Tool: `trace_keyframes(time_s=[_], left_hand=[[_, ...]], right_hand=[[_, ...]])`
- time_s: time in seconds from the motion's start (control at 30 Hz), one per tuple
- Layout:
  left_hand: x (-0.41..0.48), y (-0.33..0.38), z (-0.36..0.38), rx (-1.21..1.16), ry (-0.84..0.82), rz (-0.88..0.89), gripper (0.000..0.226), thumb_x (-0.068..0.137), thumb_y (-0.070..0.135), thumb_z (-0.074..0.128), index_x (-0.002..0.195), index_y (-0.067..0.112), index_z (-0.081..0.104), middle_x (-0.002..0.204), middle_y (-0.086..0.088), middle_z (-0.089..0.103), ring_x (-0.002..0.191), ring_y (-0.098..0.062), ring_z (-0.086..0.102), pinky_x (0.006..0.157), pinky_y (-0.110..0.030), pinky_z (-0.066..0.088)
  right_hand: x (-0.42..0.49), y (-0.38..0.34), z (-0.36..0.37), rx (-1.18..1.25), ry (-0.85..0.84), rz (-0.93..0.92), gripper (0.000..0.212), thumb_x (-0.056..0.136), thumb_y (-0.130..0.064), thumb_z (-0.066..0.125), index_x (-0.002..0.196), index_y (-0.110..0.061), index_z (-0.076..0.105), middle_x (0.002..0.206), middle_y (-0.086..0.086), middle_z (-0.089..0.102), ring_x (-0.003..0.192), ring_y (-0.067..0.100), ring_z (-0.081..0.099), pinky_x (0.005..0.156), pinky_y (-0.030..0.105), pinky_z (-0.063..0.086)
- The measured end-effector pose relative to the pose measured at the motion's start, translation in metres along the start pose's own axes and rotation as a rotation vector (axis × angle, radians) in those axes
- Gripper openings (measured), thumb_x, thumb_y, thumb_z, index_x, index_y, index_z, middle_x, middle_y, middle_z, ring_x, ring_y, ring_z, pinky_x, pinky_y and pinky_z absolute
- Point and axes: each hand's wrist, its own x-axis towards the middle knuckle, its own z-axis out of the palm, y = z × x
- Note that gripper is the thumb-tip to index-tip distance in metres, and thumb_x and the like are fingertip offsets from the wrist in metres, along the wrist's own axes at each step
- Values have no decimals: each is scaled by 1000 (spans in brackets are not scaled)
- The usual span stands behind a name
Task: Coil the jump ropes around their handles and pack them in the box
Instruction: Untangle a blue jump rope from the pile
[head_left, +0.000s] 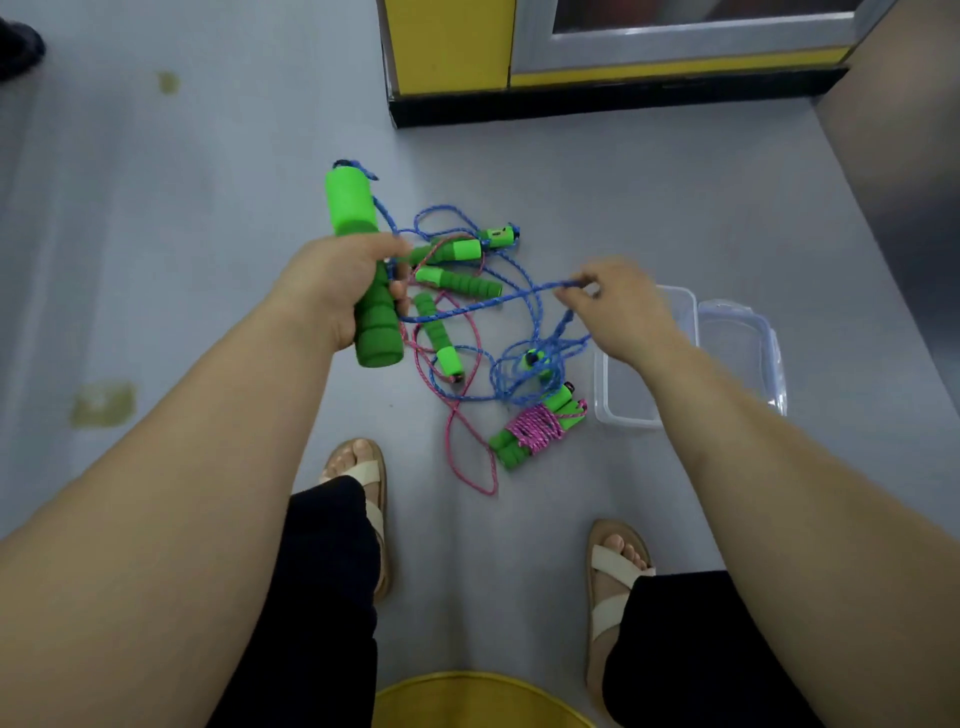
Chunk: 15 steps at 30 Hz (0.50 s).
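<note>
My left hand (337, 291) grips a pair of green foam handles (358, 260) held upright above the floor. A blue rope (483, 304) runs from them to my right hand (621, 306), which pinches the rope between thumb and fingers. Below lies a tangle of blue and pink ropes with loose green handles (457, 283). One jump rope (535, 426) lies finished, its pink rope coiled round its green handles, next to the clear plastic box (623, 410). The box is partly hidden by my right forearm.
The box's clear lid (748, 348) lies to the right of the box. My two sandalled feet (358, 478) stand on the grey floor below the ropes. A yellow and black cabinet base (571, 93) is at the back, a yellow rim (478, 696) at the bottom edge.
</note>
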Motion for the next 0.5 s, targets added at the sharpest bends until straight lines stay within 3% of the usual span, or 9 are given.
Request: trace_keyframes(time_s=[0.07, 0.17, 0.2, 0.3, 0.37, 0.43, 0.5], left_hand=[[-2, 1, -1, 263, -123, 117, 19, 79, 18, 71, 81, 16, 52, 72, -3, 57, 43, -8, 44, 47, -21, 45], [-16, 4, 15, 586, -395, 259, 35, 70, 17, 79, 93, 16, 53, 64, 2, 54, 49, -10, 46, 50, -25, 44], [-21, 5, 21, 640, -427, 282, 37, 69, 15, 79, 97, 14, 54, 62, 1, 55, 48, -11, 46, 50, -24, 44], [-26, 5, 33, 481, -379, 320, 17, 81, 6, 67, 93, 6, 55, 49, 2, 57, 40, -13, 45, 44, -20, 42], [-23, 4, 32, 279, -314, 285, 12, 86, 1, 58, 81, 9, 52, 44, 2, 51, 40, -14, 47, 43, -18, 43], [-21, 4, 29, 125, -318, 223, 15, 88, -3, 53, 81, 10, 52, 43, 1, 48, 44, -16, 53, 49, -21, 50], [-20, 2, 27, 76, -350, 182, 13, 89, -3, 52, 83, 9, 52, 44, 1, 48, 45, -16, 56, 54, -25, 52]], right_hand=[[3, -11, -12, 85, 173, -85, 22, 88, -28, 60, 92, -9, 69, 93, 13, 67, 83, 23, 59, 72, 27, 41], [-3, -36, -33, 412, 432, -304, 4, 82, -24, 64, 80, -27, 63, 82, 7, 64, 70, 14, 59, 69, 25, 48], [-7, -42, -37, 489, 483, -374, 12, 81, -23, 63, 78, -33, 58, 84, 6, 63, 70, 15, 61, 68, 25, 49], [-8, -43, -39, 539, 523, -418, 19, 79, -22, 63, 80, -39, 54, 93, 5, 61, 76, 20, 65, 68, 26, 51], [-3, -31, -39, 340, 375, -261, 12, 79, -27, 65, 89, -33, 63, 104, 7, 63, 92, 24, 63, 77, 23, 45], [-2, -12, -35, -37, 1, -61, 29, 83, -30, 65, 111, -23, 64, 123, 9, 57, 113, 25, 53, 89, 25, 38], [-8, -3, -31, -239, -272, 1, 47, 84, -33, 65, 128, -20, 52, 137, 9, 47, 123, 24, 45, 97, 29, 34]])
